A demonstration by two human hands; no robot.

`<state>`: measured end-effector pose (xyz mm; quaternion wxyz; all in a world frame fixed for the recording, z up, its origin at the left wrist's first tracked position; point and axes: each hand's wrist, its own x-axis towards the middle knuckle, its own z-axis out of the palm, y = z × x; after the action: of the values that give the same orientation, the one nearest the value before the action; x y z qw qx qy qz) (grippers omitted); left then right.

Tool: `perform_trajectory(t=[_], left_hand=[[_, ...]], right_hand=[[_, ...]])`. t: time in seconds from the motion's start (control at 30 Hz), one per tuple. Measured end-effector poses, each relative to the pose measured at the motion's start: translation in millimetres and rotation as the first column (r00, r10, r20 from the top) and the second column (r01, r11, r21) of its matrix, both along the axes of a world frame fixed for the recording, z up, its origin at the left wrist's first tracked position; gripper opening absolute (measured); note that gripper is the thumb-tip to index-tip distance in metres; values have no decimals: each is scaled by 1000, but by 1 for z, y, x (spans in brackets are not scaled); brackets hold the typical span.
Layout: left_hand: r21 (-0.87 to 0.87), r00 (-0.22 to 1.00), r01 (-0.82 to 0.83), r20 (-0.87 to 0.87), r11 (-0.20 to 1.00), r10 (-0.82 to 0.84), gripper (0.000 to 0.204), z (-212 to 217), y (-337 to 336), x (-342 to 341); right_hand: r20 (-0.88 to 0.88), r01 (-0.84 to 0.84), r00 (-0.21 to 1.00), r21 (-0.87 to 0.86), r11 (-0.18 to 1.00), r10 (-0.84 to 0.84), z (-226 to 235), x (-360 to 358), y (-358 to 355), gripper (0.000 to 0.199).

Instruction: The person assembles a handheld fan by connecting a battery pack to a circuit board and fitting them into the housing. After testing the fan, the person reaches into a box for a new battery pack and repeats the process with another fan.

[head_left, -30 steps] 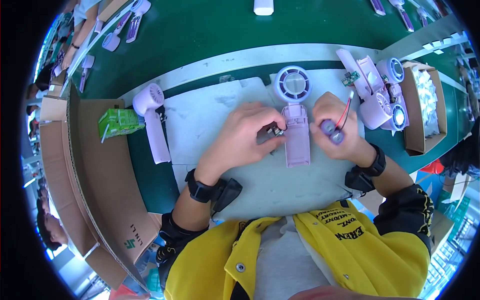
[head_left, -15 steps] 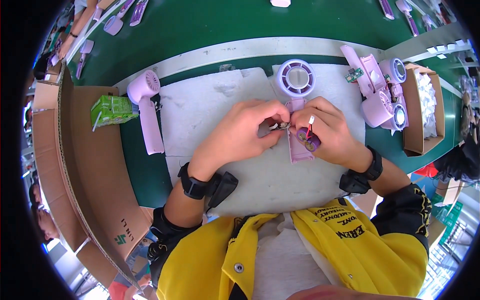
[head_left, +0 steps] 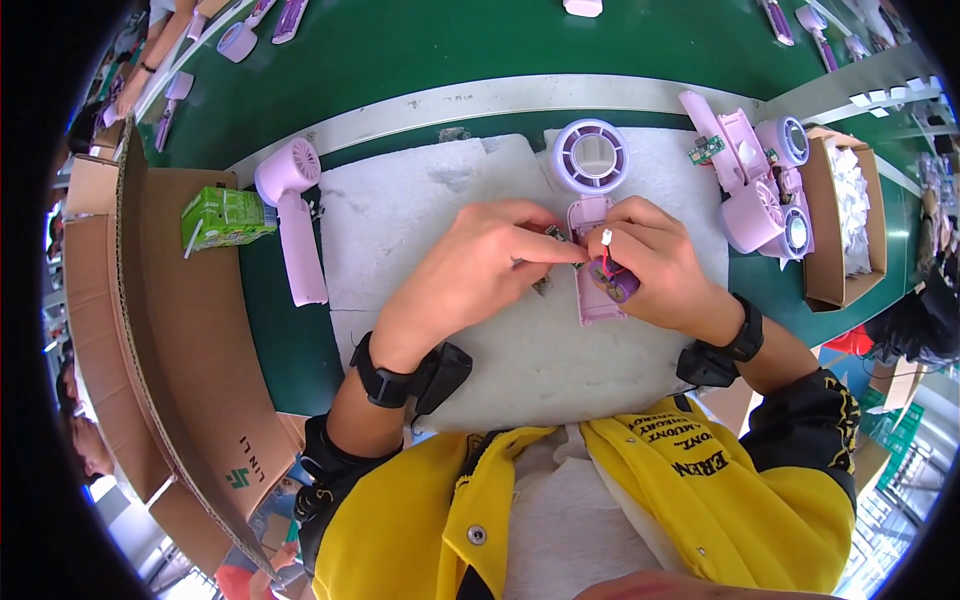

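Observation:
On the white foam pad lies a pink handheld fan, its round head away from me and its open handle shell pointing toward me. Over that handle my right hand is closed round a purple battery pack. Red wires with a small white plug rise from the pack. My left hand meets it from the left, fingers pinched on a small green circuit board, partly covered by the fingers. The fingertips of both hands nearly touch above the shell.
Left of the pad lie another pink fan, a green carton and a big cardboard box. To the right are several pink fan parts and a box of white pieces. A pale rail runs behind the pad.
My left fingers have shifted and straightened over the board, which now shows more of its green. The battery pack and its plug have tilted slightly left. The far parts on the green surface moved right.

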<state>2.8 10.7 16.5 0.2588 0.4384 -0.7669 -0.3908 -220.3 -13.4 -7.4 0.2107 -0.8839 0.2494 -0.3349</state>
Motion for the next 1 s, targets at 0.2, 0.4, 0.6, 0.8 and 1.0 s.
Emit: perform_trajectory(t=[0.2, 0.4, 0.6, 0.8, 1.0], left_hand=[[29, 997, 23, -70, 999, -21, 31, 4, 2, -6], [113, 947, -91, -296, 989, 121, 24, 0, 2, -16], [157, 931, -71, -344, 985, 122, 28, -7, 0, -12], [-20, 973, -4, -232, 1000, -1, 26, -3, -4, -7], [77, 942, 0, -335, 997, 26, 27, -11, -3, -2]], right_hand=[[14, -34, 999, 131, 991, 33, 5, -5, 1, 30], [88, -53, 996, 296, 954, 28, 0, -11, -2, 35], [78, -103, 993, 267, 958, 85, 6, -11, -4, 37], [125, -129, 988, 302, 945, 95, 4, -13, -6, 38], [213, -94, 976, 218, 971, 46, 6, -16, -5, 33]])
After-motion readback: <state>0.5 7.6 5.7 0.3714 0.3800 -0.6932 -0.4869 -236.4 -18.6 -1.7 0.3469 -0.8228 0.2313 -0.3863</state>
